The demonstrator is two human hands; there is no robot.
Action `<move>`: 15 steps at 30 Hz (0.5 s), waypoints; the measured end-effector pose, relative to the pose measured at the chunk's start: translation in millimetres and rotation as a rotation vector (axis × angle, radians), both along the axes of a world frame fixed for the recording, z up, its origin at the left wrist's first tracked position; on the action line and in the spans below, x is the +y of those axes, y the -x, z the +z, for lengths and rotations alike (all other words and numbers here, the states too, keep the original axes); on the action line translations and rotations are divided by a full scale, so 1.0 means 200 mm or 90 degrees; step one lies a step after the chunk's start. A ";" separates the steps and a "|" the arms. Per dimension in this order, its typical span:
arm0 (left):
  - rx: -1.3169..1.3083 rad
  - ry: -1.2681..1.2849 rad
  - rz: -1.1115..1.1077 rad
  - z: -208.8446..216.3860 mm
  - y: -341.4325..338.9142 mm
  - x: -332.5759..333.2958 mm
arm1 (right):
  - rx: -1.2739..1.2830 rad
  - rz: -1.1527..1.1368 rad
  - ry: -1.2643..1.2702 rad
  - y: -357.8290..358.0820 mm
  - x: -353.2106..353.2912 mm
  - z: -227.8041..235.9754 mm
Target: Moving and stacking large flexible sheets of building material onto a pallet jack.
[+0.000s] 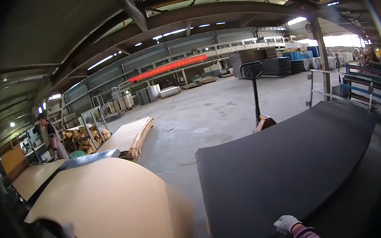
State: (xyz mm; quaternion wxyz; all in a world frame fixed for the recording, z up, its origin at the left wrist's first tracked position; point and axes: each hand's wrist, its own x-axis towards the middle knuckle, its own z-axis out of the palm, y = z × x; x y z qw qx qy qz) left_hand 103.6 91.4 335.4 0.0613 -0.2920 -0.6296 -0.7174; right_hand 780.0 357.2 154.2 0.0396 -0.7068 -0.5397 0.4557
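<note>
The tan sheet (112, 199) is bowing across the lower left of the frame. The left hand (68, 233) is overlapping its near edge — blurred, grasp indeterminable. At lower right, the gloved right hand (286, 223) is curling its fingers against the dark sheet (282, 165) — grasp also indeterminable. Sheet handling is apparently proceeding; the next move is probably requiring firm edge support.

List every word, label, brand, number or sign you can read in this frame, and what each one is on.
No text can be read in this frame.
Red banner on the far side: any lettering is too small and blurred to read.
Distant dark stacks: any labels are too small to read.
Tan sheet: no visible print.
Black sheet: no visible print.
</note>
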 end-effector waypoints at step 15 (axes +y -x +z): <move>-0.275 0.114 -0.999 0.03 -1.94 1.17 | 0.589 -0.509 -0.650 -0.48 -0.25 0.46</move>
